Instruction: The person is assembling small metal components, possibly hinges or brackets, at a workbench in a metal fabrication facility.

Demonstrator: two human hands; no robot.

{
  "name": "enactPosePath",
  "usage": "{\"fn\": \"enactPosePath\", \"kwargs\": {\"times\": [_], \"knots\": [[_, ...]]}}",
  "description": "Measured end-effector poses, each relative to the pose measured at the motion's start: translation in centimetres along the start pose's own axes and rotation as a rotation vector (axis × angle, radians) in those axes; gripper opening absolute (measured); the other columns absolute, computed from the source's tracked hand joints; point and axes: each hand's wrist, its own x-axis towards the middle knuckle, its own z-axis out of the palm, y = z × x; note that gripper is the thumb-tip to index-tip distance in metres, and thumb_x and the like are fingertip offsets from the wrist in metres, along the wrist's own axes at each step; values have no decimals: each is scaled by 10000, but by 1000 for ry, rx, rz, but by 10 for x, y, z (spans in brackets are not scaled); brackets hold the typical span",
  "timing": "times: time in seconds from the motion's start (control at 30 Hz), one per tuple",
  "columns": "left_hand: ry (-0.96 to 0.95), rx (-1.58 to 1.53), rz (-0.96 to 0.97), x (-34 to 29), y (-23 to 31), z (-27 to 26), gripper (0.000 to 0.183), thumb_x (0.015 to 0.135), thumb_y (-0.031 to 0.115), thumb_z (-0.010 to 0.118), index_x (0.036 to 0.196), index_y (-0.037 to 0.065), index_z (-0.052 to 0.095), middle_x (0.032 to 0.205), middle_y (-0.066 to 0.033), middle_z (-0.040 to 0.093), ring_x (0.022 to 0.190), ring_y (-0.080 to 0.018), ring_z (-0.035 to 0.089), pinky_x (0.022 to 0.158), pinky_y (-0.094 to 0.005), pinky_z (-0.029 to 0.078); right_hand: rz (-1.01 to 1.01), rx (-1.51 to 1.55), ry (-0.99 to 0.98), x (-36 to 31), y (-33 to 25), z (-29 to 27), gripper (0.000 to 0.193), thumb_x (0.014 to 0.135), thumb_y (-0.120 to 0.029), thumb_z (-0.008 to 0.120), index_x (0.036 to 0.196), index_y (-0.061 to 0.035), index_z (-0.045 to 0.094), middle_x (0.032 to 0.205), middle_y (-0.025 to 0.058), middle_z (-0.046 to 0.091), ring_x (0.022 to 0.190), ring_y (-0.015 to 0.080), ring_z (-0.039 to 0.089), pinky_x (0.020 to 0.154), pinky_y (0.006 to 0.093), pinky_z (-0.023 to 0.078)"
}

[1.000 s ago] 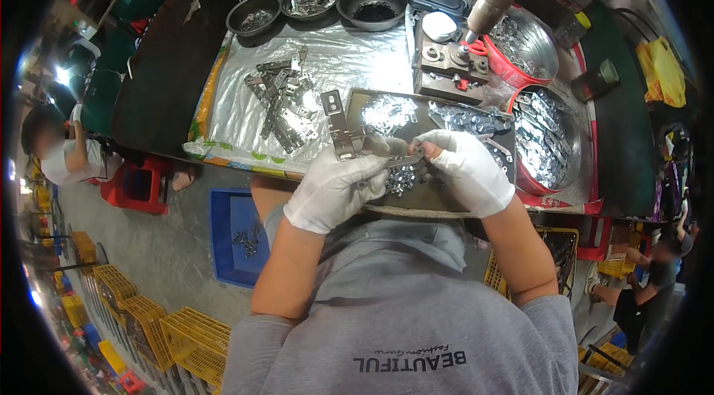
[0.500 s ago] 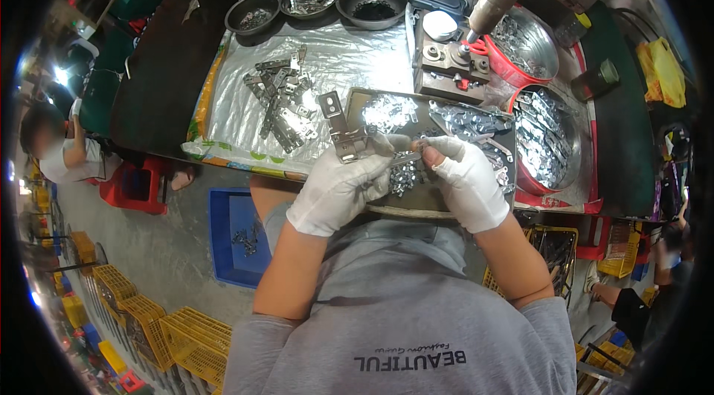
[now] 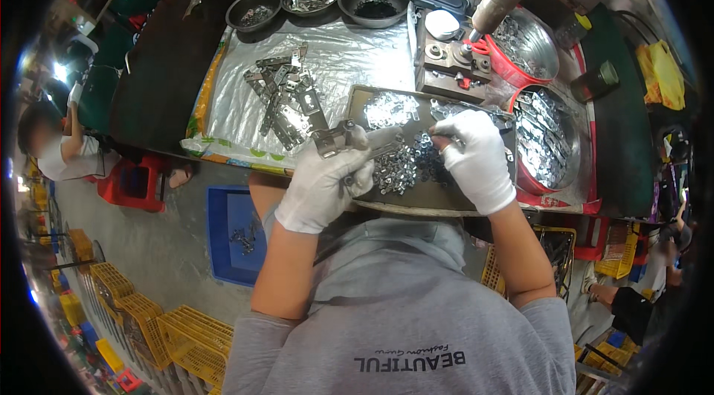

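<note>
My left hand (image 3: 318,185), in a white glove, is closed around a metal hinge-like piece (image 3: 335,137) near the left edge of a shallow tray (image 3: 439,205). A blurred flat grey strip (image 3: 384,139) sticks out from that grip to the right. My right hand (image 3: 476,163), also gloved with bare fingertips showing, is over the tray's right half. Its thumb and fingers are pinched together close to the small dark parts; anything between them is too small to make out. Small shiny metal parts (image 3: 394,170) lie heaped between the two hands.
Flat metal pieces (image 3: 286,101) are piled on the silvery sheet at left. Bowls of small parts (image 3: 374,4) line the back. A press (image 3: 454,68) stands behind the tray. Red-rimmed tubs (image 3: 547,142) of metal parts are at right. A blue bin (image 3: 222,246) sits on the floor.
My hands have moved apart. The left drew slightly left and down with the hinge-like piece, which is now tilted differently; the right rose away from it to the small parts.
</note>
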Motion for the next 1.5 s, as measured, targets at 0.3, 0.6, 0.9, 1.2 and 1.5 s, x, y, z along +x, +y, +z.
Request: {"fn": "enactPosePath", "kwargs": {"times": [0.3,0.6,0.9,1.2,1.5], "knots": [[37,-94,22,-1,0,-5,151,915,-9,600,1051,33,549,939,-102,611,689,-126,588,573,-224,483,-206,-492,-267,0,5,26,62,734,-136,676,737,-150,736,737,78,627,800,286,600,703,401,496],[48,-87,13,0,1,-6,160,914,-14,596,1058,38,550,897,-74,601,682,-129,588,576,-228,490,-125,-466,-267,-2,6,20,74,722,-79,726,789,-101,702,788,95,620,835,300,592,753,405,488],[18,-48,-12,4,-6,-4,130,929,-8,579,1049,28,543,859,-57,588,672,-117,577,583,-238,483,-51,-412,-218,-13,0,-12,108,740,-137,751,819,-90,693,799,110,629,827,304,597,762,406,487],[22,-34,-54,5,-11,7,102,947,-8,553,1043,23,541,912,-88,614,689,-116,581,606,-232,498,24,-220,-194,-19,14,-23,125,768,-117,740,875,-75,690,847,105,657,854,299,628,787,383,494],[-2,-33,-84,5,-26,13,131,931,25,592,1059,30,567,814,-57,601,652,-118,585,553,-212,457,239,378,-203,-14,-21,-10,97,886,-30,619,978,-8,639,869,143,641,799,261,625,744,330,492]]}}
